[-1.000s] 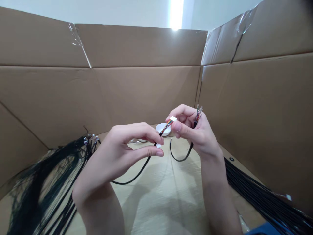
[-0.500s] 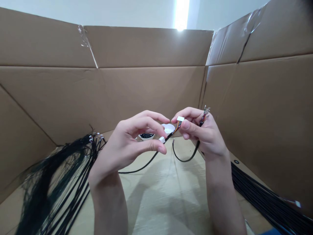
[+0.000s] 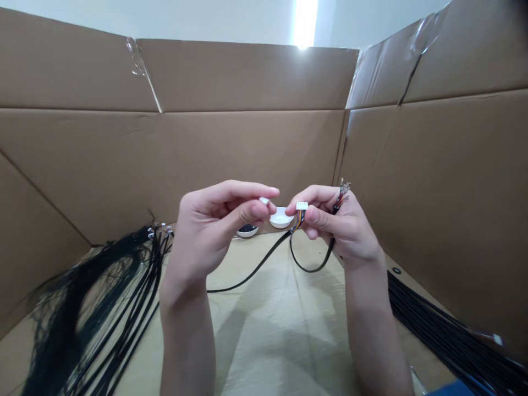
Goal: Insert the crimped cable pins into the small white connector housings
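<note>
My right hand pinches a black cable just behind its small white connector, where short coloured wires show. A second cable end with bare coloured wire tips sticks up behind the same hand, and a black loop hangs below it. My left hand pinches a tiny white part between thumb and forefinger, a few centimetres left of the connector. The black cable runs down and left behind my left forearm.
Tall cardboard walls close in the work surface on three sides. Two small white bowls stand at the back, one holding dark bits. A bundle of black cables lies at the left, another along the right wall.
My left hand let go of the cable and rose, now pinching only the small white part. My right hand turned the connector so its end faces up.
</note>
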Demonstrator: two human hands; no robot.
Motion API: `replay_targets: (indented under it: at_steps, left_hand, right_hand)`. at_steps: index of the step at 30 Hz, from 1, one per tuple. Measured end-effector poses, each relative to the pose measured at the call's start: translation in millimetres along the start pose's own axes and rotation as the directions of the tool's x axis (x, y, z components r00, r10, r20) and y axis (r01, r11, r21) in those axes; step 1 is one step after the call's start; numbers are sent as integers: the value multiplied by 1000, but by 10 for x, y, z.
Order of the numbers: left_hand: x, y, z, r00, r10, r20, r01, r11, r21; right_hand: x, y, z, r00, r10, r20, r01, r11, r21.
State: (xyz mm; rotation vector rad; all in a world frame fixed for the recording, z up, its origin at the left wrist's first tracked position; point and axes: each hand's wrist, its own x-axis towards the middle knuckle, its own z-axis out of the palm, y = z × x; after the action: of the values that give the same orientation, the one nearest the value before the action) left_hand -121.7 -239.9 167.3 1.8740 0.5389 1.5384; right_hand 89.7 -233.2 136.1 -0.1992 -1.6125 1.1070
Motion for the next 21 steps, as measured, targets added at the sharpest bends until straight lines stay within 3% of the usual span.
replay_targets:
  at_steps: [8,14,19,21]
  left_hand:
    - [-40,38,3,997,37,-65,-31,996,80]
    - [-21,37,81,991,96,89,-113,971,212]
    - [16,-84,83,945,310,106,-328,889,320]
    - [24,-97,90,938,338,80,-345,889,301]
  right_hand:
    - [-6,19,15,1000,24,-6,-24,1000,-1]
    - [28,7,26,995,97,-10,-98,994,-42]
    - [33,-48,94,986,130,-104,-138,987,-78]
    - [26,-71,139,972,138,-189,-157,983,-90]
